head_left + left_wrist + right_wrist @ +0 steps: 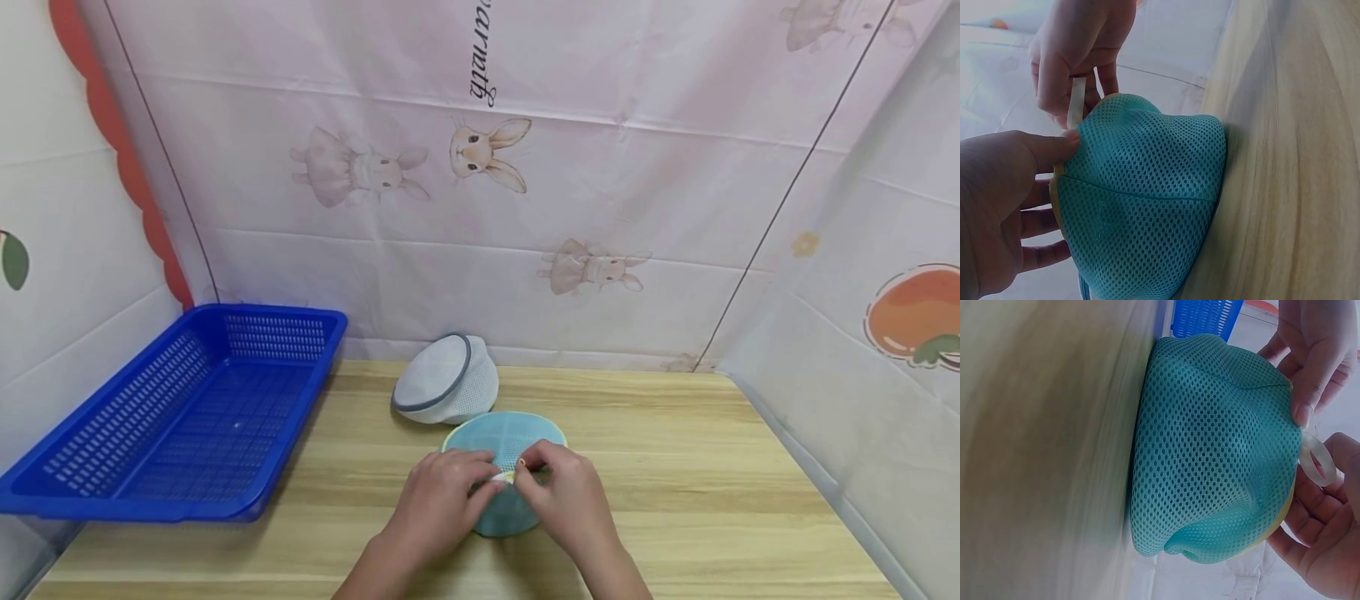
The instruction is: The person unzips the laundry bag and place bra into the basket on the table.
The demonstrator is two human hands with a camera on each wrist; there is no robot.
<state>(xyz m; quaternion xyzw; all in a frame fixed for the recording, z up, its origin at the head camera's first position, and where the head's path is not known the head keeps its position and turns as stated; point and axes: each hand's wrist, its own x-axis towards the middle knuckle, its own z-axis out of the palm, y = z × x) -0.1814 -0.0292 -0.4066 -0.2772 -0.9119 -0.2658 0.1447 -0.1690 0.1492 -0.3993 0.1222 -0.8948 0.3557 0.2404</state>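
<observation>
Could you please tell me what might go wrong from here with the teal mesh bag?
The soft teal mesh bag has a dented side, so firm pressure might crumple it further. The white loop sticks out between the left hand and right hand, so it could get in the way. The white mesh bag sits close behind, so a forward push might nudge it.

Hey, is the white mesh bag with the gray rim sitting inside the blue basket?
No, the white mesh bag rests on the wooden table, right of the blue basket and just beyond the teal mesh bag.
</observation>
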